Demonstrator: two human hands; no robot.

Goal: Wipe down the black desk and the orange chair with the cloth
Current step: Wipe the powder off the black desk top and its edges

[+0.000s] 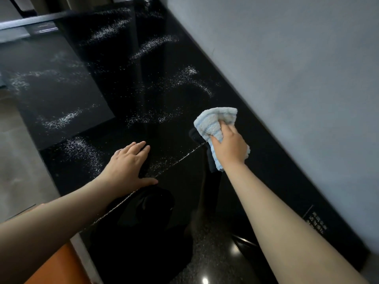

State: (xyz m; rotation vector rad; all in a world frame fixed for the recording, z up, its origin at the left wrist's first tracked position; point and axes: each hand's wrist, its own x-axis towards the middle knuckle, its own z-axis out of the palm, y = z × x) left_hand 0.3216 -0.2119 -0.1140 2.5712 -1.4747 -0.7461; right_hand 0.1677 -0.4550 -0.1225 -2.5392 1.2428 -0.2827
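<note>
R hand (229, 146) has the cloth (215, 121) bunched up in it, fingers curled over the top & thumb wrapped round the near side; firm grip, cloth pressed onto the black desk (174, 89) towards its far edge, near the grey wall (287, 68); the cloth is pale blue, fluffy, w/ darker blue stripes along one edge, part of it sticking out ahead of the fingers & part hanging below the wrist; L hand (129, 162) lies flat on the desk, palm down, fingers straight & close together, thumb spread to the side, holding nothing; it's well apart from the cloth, nearer the desk's front edge; desk top is glossy, reflecting both arms; white specks (153, 45) lie across it in curved streaks, mostly beyond the hands; a thin line of specks (184, 156) runs diagonally between the 2 hands, from by the cloth down towards the L forearm; small printed label (316, 222) w/ white characters sits on the desk by the wall, too blurred to read; orange chair (59, 267) shows only as a corner at bottom left, just beside the desk's front edge, below the L forearm; grey floor (18, 160) at left.
</note>
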